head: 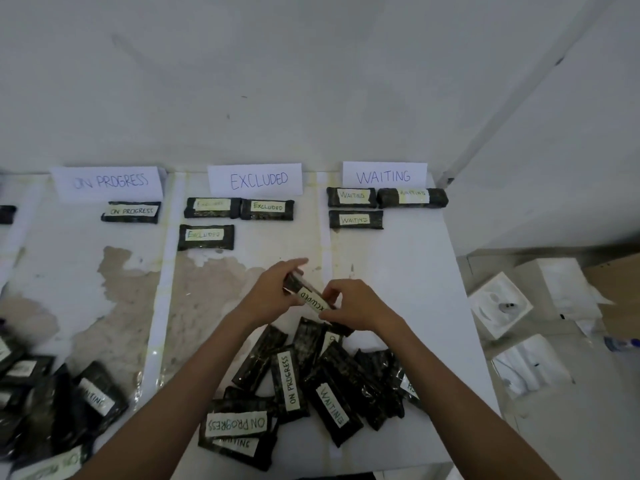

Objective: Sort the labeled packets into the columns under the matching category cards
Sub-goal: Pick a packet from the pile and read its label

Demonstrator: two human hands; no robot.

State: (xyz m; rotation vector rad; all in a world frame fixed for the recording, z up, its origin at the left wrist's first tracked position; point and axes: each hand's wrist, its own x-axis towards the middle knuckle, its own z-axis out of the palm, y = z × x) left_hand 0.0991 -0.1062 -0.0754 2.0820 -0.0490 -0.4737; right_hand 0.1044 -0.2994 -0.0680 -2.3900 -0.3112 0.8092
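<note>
While in both grips (273, 294) (353, 303), EXCLUDED packet (309, 295)

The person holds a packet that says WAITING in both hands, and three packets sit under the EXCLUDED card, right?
No. In the head view the held packet reads EXCLUDED, not WAITING. The left hand and right hand both hold it, and three packets do sit under the EXCLUDED card.
</note>
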